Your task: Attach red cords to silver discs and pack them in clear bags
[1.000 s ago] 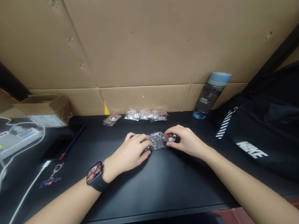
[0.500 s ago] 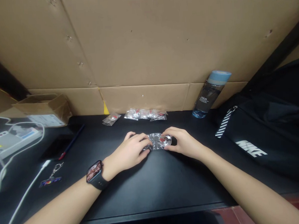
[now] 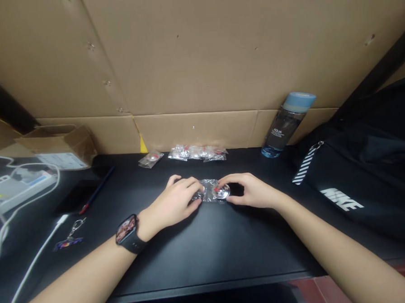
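Note:
A round silver disc [image 3: 221, 191] with a red mark lies on or in a clear plastic bag [image 3: 209, 190] at the middle of the black desk. My right hand [image 3: 247, 190] grips the disc between thumb and fingers at its right side. My left hand [image 3: 181, 198], with a black watch on the wrist, is closed on the crinkled left end of the bag. Behind the hands, several bagged pieces with red marks [image 3: 197, 152] lie in a row by the cardboard, and one more bagged piece [image 3: 151, 158] lies to their left.
A blue-capped bottle [image 3: 283, 125] leans at the back right, beside a black bag [image 3: 360, 179]. On the left are an open carton [image 3: 61, 146], a phone [image 3: 76, 196], a pen [image 3: 97, 190], a keychain [image 3: 69, 241], a white cable [image 3: 33, 264] and a power strip [image 3: 18, 195].
The disc has shifted slightly left between my hands, and my right thumb and fingers have moved with it. My left hand has barely moved.

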The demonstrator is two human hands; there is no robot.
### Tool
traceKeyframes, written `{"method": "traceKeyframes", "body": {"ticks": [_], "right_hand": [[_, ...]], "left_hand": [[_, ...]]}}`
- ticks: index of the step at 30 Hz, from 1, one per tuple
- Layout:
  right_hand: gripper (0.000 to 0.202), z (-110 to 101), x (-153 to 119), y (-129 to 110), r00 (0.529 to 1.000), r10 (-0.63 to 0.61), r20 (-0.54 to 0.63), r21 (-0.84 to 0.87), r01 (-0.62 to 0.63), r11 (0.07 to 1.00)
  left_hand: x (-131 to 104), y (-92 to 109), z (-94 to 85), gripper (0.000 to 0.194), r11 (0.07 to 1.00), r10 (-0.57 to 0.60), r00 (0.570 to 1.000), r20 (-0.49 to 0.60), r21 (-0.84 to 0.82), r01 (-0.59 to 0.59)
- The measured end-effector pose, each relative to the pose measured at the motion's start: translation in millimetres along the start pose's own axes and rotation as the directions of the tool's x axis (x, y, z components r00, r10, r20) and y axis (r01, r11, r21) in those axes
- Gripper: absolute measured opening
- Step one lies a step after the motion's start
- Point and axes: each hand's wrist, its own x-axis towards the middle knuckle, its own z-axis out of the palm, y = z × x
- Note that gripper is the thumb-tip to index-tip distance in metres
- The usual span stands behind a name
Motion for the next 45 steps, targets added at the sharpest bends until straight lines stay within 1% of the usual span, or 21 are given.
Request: {"method": "traceKeyframes", "body": {"ticks": [3, 6, 8, 10, 12, 14, 16, 18, 21, 25, 27, 31, 34, 37, 41, 43, 45], "right_hand": [[0.046, -3.6, -1.6, 2.0, 1.0, 0.024, 0.016, 0.092, -0.025, 0.995], [0.047, -1.3, -0.6, 7.5, 0.997, 0.077, 0.017, 0.22, -0.079, 0.972], [0.048, 2.5, 1.3, 11.9, 0.992, 0.125, -0.003, 0.29, -0.119, 0.95], [0.05, 6.5, 3.5, 15.4, 0.987, 0.157, -0.025, 0.328, -0.141, 0.934], [0.048, 9.7, 5.2, 17.1, 0.986, 0.163, -0.038, 0.334, -0.142, 0.932], [0.045, 11.7, 6.0, 17.2, 0.985, 0.162, -0.052, 0.318, -0.137, 0.938], [0.04, 12.5, 6.2, 16.2, 0.985, 0.155, -0.071, 0.284, -0.129, 0.95], [0.035, 12.4, 6.1, 15.1, 0.986, 0.14, -0.085, 0.242, -0.116, 0.963], [0.027, 11.1, 6.2, 13.9, 0.99, 0.105, -0.091, 0.163, -0.089, 0.983], [0.015, 9.2, 6.1, 12.5, 0.992, 0.066, -0.109, 0.025, -0.063, 0.998], [0.013, 9.0, 5.8, 11.4, 0.992, 0.043, -0.119, -0.01, -0.044, 0.999], [0.013, 10.9, 5.7, 9.7, 0.991, -0.004, -0.136, -0.05, -0.003, 0.999], [0.014, 13.2, 6.6, 10.3, 0.989, -0.029, -0.144, -0.06, 0.021, 0.998], [0.02, 14.3, 7.8, 12.0, 0.984, -0.042, -0.173, -0.077, 0.029, 0.997], [0.032, 14.2, 8.7, 13.8, 0.977, -0.028, -0.209, -0.109, 0.006, 0.994], [0.033, 14.5, 9.0, 13.8, 0.98, -0.034, -0.197, -0.097, 0.015, 0.995], [0.033, 15.6, 9.6, 13.6, 0.981, -0.038, -0.193, -0.101, 0.019, 0.995]], "left_hand": [[0.0, 0.9, 0.7, 0.022, 1.0, -0.021, 1.0, 0.004, -0.007, 0.021], [0.7, 0.6, 3.2, 0.029, 1.0, -0.018, 1.0, 0.003, -0.016, 0.018], [1.7, 0.6, 4.4, 0.033, 1.0, -0.022, 1.0, -0.012, -0.009, 0.022], [2.6, 2.8, 4.1, 0.032, 0.999, -0.026, 0.999, -0.042, 0.026, 0.027], [2.8, 8.4, 2.5, 0.029, 0.997, -0.013, 0.998, -0.063, 0.078, 0.018], [2.1, 17.0, 1.0, 0.026, 0.994, 0.024, 0.999, -0.048, 0.109, -0.018], [0.4, 26.1, 0.8, 0.026, 0.991, 0.066, 0.998, -0.011, 0.116, -0.064], [-1.8, 33.0, 2.4, 0.031, 0.988, 0.082, 0.996, 0.019, 0.129, -0.084], [-5.8, 37.7, 5.9, 0.039, 0.982, 0.072, 0.996, 0.05, 0.169, -0.08], [-13.5, 37.9, 7.3, 0.039, 0.971, 0.057, 0.995, 0.085, 0.229, -0.075], [-17.1, 36.6, 6.5, 0.04, 0.968, 0.045, 0.995, 0.088, 0.242, -0.066], [-20.4, 30.8, 5.3, 0.042, 0.974, 0.017, 0.998, 0.055, 0.225, -0.029], [-21.0, 24.5, 4.7, 0.043, 0.978, 0.018, 0.998, 0.068, 0.207, -0.032], [-21.8, 15.7, 1.5, 0.047, 0.984, 0.051, 0.993, 0.108, 0.163, -0.068], [-21.8, 1.8, -7.3, 0.05, 0.988, 0.144, 0.976, 0.162, 0.034, -0.151], [-20.7, -2.5, -10.2, 0.052, 0.984, 0.176, 0.971, 0.159, -0.009, -0.177], [-19.5, -3.6, -10.8, 0.053, 0.985, 0.174, 0.974, 0.142, -0.024, -0.173]]}}
